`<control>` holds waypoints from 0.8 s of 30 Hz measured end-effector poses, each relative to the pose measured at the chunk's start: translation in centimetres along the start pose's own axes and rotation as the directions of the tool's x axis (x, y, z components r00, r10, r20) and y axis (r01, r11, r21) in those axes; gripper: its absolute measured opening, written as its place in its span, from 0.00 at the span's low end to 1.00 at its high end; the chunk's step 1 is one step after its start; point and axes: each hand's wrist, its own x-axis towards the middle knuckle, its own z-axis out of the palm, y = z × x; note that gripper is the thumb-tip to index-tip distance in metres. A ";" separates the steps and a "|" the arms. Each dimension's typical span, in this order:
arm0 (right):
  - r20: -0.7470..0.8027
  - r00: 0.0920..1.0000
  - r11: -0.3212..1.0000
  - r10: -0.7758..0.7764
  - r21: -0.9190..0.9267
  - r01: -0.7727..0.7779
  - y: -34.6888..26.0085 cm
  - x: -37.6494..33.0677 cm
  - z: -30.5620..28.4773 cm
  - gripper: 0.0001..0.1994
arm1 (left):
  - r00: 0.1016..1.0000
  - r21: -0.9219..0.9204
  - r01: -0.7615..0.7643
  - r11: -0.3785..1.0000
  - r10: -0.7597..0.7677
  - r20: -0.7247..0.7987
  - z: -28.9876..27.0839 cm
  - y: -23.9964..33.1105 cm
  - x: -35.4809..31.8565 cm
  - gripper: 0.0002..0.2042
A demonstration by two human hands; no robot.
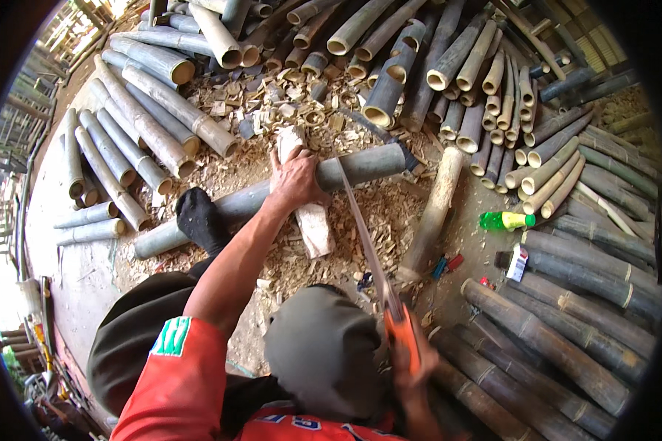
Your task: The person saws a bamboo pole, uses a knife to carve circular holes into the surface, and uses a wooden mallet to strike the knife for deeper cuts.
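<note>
A thick grey-green bamboo pole [250,202] lies slantwise in front of me, across a pale wooden block [314,231]. My left hand [298,178] is closed over the pole above the block, pressing it from the top. Closed round the orange handle of a handsaw [368,242] is my right hand [413,360], low on the right and blurred by motion. The saw's long blade slants up to the pole and meets it just right of my left hand. My foot in a black sock [201,220] rests against the pole further left.
Wood chips [272,106] cover the ground. Cut bamboo pieces [154,117] lie at left, more stacked tubes [485,88] at the back and right. A green bottle [504,220], a small white pack [517,263], a lighter [440,267] and an upright-lying pale log [435,209] are at right.
</note>
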 end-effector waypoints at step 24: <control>0.006 0.997 0.996 -0.078 -0.035 0.078 2.3 5.9 5.2 0.19 | 0.998 -0.043 0.059 0.997 -0.059 -0.016 1.1 -1.3 -0.3 0.39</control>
